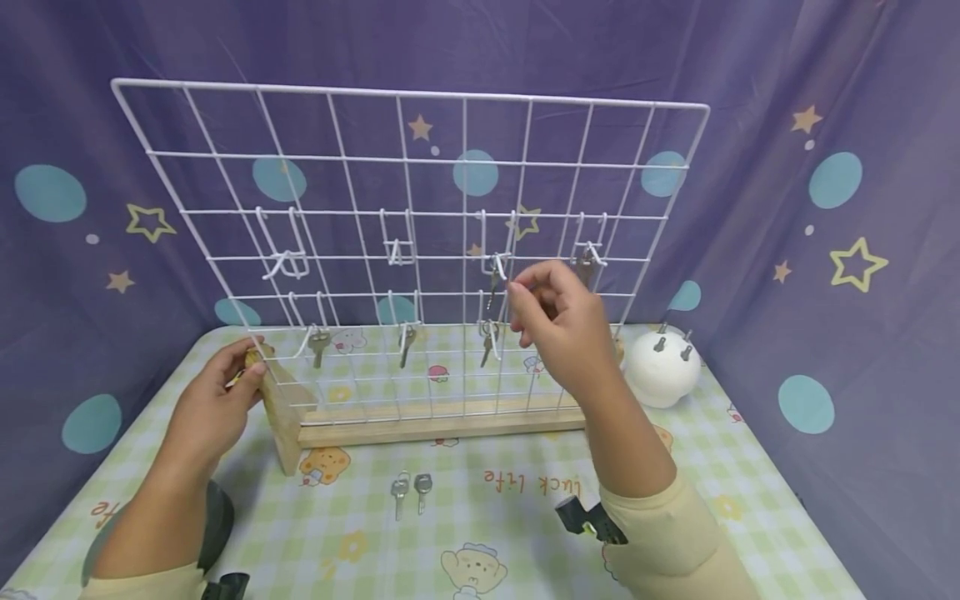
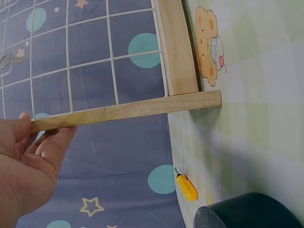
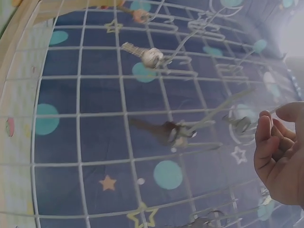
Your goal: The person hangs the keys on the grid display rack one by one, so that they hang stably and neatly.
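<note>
My left hand (image 1: 217,396) grips the wooden side post (image 2: 118,111) of a stand, thumb on one side and fingers on the other. The stand carries a white wire grid (image 1: 465,158) with several white hooks. Beside an upper hook, my right hand (image 1: 566,321) has loosely curled fingers, and nothing shows between thumb and forefinger. A key (image 1: 494,279) hangs on that hook, just left of the fingertips. Another key (image 1: 586,265) hangs behind the hand. Lower hooks hold a left key (image 1: 318,346), a middle key (image 1: 407,343) and a right key (image 1: 489,343).
Two loose keys (image 1: 423,487) lie on the checked tablecloth (image 1: 360,575) before the stand. A white round object (image 1: 663,371) with metal pegs stands at the right. Near the left forearm are a dark green rounded object (image 1: 219,525) and a small yellow-handled tool (image 2: 186,187).
</note>
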Available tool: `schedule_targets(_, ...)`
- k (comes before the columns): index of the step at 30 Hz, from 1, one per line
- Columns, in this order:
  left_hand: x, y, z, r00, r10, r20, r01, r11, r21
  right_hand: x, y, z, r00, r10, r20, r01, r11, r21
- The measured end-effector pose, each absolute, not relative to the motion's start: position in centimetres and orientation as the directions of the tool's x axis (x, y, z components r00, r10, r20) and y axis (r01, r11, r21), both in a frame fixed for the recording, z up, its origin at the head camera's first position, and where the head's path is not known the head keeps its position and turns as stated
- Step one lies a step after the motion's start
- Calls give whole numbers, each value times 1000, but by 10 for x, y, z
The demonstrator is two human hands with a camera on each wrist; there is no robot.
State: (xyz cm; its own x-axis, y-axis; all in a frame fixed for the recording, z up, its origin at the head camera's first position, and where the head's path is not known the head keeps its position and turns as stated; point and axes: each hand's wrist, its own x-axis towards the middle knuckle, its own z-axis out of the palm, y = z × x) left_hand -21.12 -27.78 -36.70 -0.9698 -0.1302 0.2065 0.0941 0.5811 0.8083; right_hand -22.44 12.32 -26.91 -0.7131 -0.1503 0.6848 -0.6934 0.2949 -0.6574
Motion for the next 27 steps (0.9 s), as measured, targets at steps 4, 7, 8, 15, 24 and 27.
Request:
schedule_targets(4, -211, -278, -367, -970, -134, 204, 89, 583, 808, -208, 125, -268, -624, -187, 759, -779, 229, -584)
schedule_targets(7, -211, -278, -367, -970, -134, 204, 89, 584, 807, -195, 124, -265, -575, -241, 782, -818, 179, -546)
schedule_targets(8, -211, -278, -367, -970, -133, 203, 89, 583, 807, -192, 123, -265, -563, -264, 783, -826, 164, -539)
schedule_targets(15, -210, -279, -368, -969, -135, 208, 92, 585, 806, -178, 113, -271, -450, -486, 749, -882, 111, -458)
schedule_targets(24, -211, -278, -368, -968, -130, 215, 99, 588, 803, -183, 97, -302, -523, -753, 400, -832, 349, -431)
schedule_targets(27, -211, -278, -367, -969, -129, 210, 96, 585, 805, -188, 90, -316, -566, -771, 291, -797, 421, -433)
